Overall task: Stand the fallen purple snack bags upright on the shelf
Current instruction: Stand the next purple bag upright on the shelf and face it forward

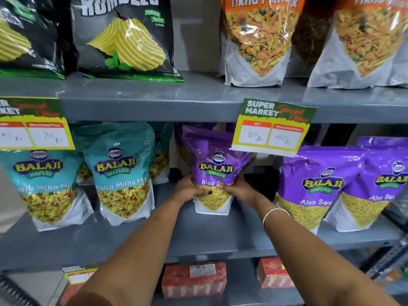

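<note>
A purple Aloo Sev snack bag (pixel 215 160) stands upright in the middle of the grey shelf (pixel 220 235). My left hand (pixel 187 188) grips its lower left side and my right hand (pixel 237 189) grips its lower right side, thumbs on the front. Another purple bag (pixel 187 138) stands behind it, mostly hidden. Two more purple bags (pixel 318 184) (pixel 382 182) stand upright to the right, leaning a little against each other.
Teal Khatta Mitha Mix bags (pixel 121 171) fill the shelf's left side. A price tag (pixel 273 127) hangs from the upper shelf edge, over the purple bags. Black chip bags and orange mix bags sit above. Red boxes (pixel 194 279) lie on the lower shelf.
</note>
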A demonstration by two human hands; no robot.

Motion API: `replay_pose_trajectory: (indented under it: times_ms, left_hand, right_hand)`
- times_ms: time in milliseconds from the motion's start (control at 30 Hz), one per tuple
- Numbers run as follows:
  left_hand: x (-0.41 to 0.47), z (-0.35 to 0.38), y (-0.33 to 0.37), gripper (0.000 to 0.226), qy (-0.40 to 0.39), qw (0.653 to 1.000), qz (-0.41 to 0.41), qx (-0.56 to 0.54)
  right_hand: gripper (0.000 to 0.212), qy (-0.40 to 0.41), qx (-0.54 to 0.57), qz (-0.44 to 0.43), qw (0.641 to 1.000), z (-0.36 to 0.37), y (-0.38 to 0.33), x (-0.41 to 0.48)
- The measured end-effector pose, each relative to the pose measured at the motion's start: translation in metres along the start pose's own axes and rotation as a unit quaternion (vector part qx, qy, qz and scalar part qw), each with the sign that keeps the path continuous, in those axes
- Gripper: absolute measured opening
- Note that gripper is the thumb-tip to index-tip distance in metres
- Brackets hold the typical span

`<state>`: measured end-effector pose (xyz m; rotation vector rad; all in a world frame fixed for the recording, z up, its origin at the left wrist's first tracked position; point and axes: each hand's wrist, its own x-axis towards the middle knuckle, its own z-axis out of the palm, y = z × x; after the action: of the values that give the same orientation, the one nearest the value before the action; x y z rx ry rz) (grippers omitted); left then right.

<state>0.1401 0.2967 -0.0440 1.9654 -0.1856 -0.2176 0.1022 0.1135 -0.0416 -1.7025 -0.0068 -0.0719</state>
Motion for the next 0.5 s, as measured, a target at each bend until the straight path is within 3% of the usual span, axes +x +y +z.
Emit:
replay_pose_trajectory:
  times_ms: [300, 500]
  left_hand:
    - [-0.074, 0.031, 0.012, 0.073, 0.026, 0.999, -0.013, -0.017]
    - [-0.116, 0.056, 0.024, 0.068, 0.060, 0.997, -0.025, -0.046]
  right_hand:
    - [0.046, -0.025, 0.002, -0.009, 1.000, -0.015, -0.004, -0.064]
    - [0.087, -0.059, -0.029, 0.025, 0.998, -0.034, -0.009, -0.097]
